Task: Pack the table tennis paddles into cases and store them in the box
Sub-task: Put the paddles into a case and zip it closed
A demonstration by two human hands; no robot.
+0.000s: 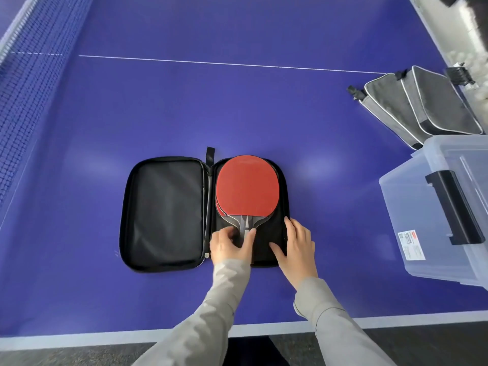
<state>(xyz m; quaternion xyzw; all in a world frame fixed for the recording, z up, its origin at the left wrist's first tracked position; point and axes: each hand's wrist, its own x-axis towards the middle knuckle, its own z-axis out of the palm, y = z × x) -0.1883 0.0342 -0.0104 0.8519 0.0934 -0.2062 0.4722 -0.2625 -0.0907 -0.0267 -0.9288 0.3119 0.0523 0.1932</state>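
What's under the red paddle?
The red paddle lies in the right half of the open black case. A second paddle's edge peeks out beneath it; the rest is covered. The left hand grips the handle.

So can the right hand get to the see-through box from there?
Probably yes. The right hand rests on the open black case, and only bare blue table lies between it and the clear plastic box to its right.

Head camera looks steeply down onto table
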